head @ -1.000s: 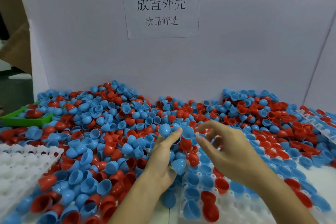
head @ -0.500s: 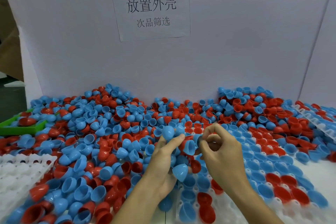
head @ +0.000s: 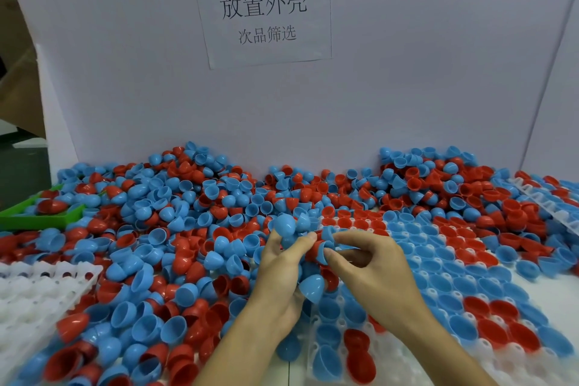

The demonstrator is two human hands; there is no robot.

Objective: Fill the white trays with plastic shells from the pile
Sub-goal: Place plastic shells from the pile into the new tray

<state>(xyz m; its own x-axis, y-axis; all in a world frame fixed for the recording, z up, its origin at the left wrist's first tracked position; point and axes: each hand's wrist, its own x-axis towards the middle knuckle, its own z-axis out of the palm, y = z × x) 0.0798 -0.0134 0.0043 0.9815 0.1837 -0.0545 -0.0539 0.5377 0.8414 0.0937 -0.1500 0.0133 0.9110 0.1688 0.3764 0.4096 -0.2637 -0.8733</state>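
Your two hands, the left hand (head: 279, 269) and the right hand (head: 372, 269), are bare, with no gloves, rings or bands on the fingers. Your forearms are bare too as far as the bottom edge of the view; no sleeve or cuff reaches into it, and neither wrist carries a watch or strap. Your fingernails are short and plain where they show. Nothing else of you is in view.
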